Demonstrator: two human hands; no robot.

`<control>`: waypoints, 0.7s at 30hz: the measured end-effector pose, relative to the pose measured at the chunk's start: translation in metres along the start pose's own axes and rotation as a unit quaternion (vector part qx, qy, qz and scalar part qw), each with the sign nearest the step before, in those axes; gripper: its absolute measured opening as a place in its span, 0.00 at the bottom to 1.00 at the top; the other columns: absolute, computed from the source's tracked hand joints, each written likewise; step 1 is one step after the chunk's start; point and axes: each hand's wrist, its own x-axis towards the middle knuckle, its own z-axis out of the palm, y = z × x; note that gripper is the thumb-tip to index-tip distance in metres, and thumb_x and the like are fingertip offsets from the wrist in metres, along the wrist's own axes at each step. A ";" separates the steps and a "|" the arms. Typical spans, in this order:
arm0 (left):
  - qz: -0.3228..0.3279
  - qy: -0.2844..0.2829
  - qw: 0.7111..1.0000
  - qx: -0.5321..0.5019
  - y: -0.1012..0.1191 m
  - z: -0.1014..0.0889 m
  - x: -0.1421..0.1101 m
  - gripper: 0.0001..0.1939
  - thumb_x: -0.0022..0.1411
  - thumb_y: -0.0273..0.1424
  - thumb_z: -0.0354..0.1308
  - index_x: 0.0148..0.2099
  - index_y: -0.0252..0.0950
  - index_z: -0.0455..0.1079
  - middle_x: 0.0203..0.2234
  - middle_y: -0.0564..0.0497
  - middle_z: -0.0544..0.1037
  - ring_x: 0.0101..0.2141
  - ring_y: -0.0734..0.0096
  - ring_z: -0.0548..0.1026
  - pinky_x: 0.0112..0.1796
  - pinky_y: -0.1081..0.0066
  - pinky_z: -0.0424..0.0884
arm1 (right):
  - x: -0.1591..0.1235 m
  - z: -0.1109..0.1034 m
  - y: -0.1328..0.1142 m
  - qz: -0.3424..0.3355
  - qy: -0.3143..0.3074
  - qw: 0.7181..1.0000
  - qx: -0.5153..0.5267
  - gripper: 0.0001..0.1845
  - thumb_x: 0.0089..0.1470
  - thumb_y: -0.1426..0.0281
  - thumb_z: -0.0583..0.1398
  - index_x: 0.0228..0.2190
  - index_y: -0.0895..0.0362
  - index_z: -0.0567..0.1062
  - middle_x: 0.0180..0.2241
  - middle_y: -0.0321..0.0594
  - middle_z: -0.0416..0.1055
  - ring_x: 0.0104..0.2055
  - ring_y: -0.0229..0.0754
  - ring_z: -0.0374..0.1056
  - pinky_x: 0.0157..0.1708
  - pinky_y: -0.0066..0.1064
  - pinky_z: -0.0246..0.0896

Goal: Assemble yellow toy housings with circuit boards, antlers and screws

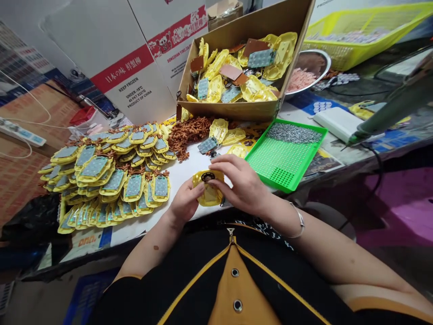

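Observation:
Close to the table's front edge, my left hand [184, 201] grips a yellow plastic shell [210, 197] by its left side, its open inner face turned up. A small round speaker [207, 176], black with a pale centre, sits at the top of that shell. Thumb and fingers of my right hand [246, 186] are closed on the speaker's right edge. Just beyond my hands lie a grey keypad board [207, 145] with wires and a loose yellow shell [218, 129]. Part of the held shell is hidden by my fingers.
Assembled yellow units [133, 186] with grey keypads are piled on the left. Brown plastic pieces [189, 133] lie behind. A cardboard box [233, 109] holds shells and boards. On the right is a green tray [270, 158] of screws; a metal bowl [326, 67] stands behind.

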 end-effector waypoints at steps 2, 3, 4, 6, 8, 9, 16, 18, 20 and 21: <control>0.013 0.065 0.998 0.007 0.000 0.003 0.003 0.21 0.46 0.43 0.75 0.38 0.35 0.78 0.30 0.50 0.80 0.33 0.68 0.78 0.37 0.70 0.73 | -0.003 0.005 0.000 -0.019 -0.020 0.999 -0.018 0.10 0.63 0.70 0.56 0.45 0.58 0.74 0.45 0.51 0.76 0.46 0.50 0.73 0.45 0.46 0.71; 0.024 0.095 0.995 0.009 0.000 0.004 0.004 0.21 0.44 0.41 0.76 0.37 0.35 0.78 0.29 0.52 0.80 0.31 0.71 0.77 0.35 0.72 0.72 | -0.005 0.006 0.002 -0.017 -0.035 0.999 0.000 0.12 0.63 0.71 0.56 0.47 0.58 0.73 0.45 0.51 0.75 0.47 0.50 0.73 0.46 0.46 0.71; 0.035 0.121 0.992 0.007 0.001 0.004 0.004 0.21 0.42 0.40 0.77 0.36 0.35 0.78 0.28 0.53 0.80 0.29 0.74 0.76 0.34 0.73 0.72 | -0.007 0.007 0.006 -0.007 -0.055 0.998 0.038 0.15 0.63 0.69 0.57 0.50 0.58 0.72 0.48 0.53 0.75 0.49 0.50 0.72 0.47 0.46 0.71; 0.054 0.163 0.985 -0.001 0.006 0.002 0.006 0.22 0.39 0.41 0.78 0.35 0.36 0.77 0.27 0.54 0.79 0.27 0.74 0.75 0.33 0.73 0.73 | -0.014 0.008 0.015 0.040 -0.114 0.982 0.145 0.31 0.59 0.62 0.62 0.60 0.58 0.64 0.54 0.56 0.71 0.53 0.51 0.71 0.49 0.46 0.72; 0.070 0.189 0.979 -0.003 0.011 -0.003 0.009 0.23 0.39 0.42 0.77 0.35 0.36 0.76 0.27 0.54 0.80 0.27 0.72 0.76 0.34 0.70 0.74 | -0.026 0.009 0.024 0.097 -0.190 0.949 0.231 0.49 0.53 0.56 0.67 0.67 0.57 0.52 0.57 0.58 0.69 0.53 0.50 0.72 0.49 0.44 0.73; 0.079 0.196 0.977 0.000 0.014 -0.006 0.011 0.23 0.40 0.43 0.77 0.35 0.36 0.76 0.28 0.54 0.80 0.28 0.71 0.77 0.36 0.69 0.75 | -0.032 0.009 0.027 0.124 -0.225 0.932 0.257 0.54 0.52 0.55 0.68 0.69 0.56 0.48 0.55 0.57 0.71 0.51 0.48 0.73 0.47 0.42 0.74; 0.024 0.218 0.975 0.039 0.000 -0.032 0.027 0.21 0.42 0.41 0.75 0.35 0.34 0.74 0.25 0.52 0.79 0.28 0.67 0.77 0.34 0.67 0.73 | -0.047 0.002 0.017 0.223 -0.304 0.817 0.436 0.21 0.61 0.60 0.61 0.53 0.56 0.74 0.36 0.39 0.77 0.34 0.35 0.73 0.34 0.29 0.72; -0.041 0.197 0.979 0.036 -0.009 -0.034 0.026 0.21 0.40 0.38 0.75 0.33 0.33 0.74 0.24 0.52 0.79 0.25 0.69 0.75 0.32 0.68 0.71 | -0.036 -0.006 0.014 0.191 -0.324 0.807 0.456 0.22 0.56 0.58 0.66 0.48 0.57 0.78 0.41 0.43 0.79 0.42 0.39 0.75 0.40 0.31 0.73; -0.093 0.166 0.981 0.031 -0.017 -0.032 0.023 0.20 0.39 0.37 0.75 0.32 0.32 0.74 0.24 0.51 0.79 0.25 0.71 0.74 0.30 0.70 0.70 | -0.023 -0.012 0.012 0.164 -0.308 0.825 0.445 0.26 0.52 0.59 0.69 0.50 0.57 0.77 0.45 0.45 0.79 0.45 0.41 0.76 0.43 0.33 0.74; -0.115 0.151 0.981 0.028 -0.021 -0.030 0.020 0.19 0.39 0.36 0.75 0.32 0.32 0.75 0.24 0.51 0.79 0.24 0.71 0.73 0.30 0.70 0.69 | -0.017 -0.014 0.011 0.161 -0.284 0.846 0.421 0.24 0.52 0.61 0.69 0.49 0.56 0.78 0.45 0.44 0.79 0.45 0.41 0.76 0.43 0.33 0.74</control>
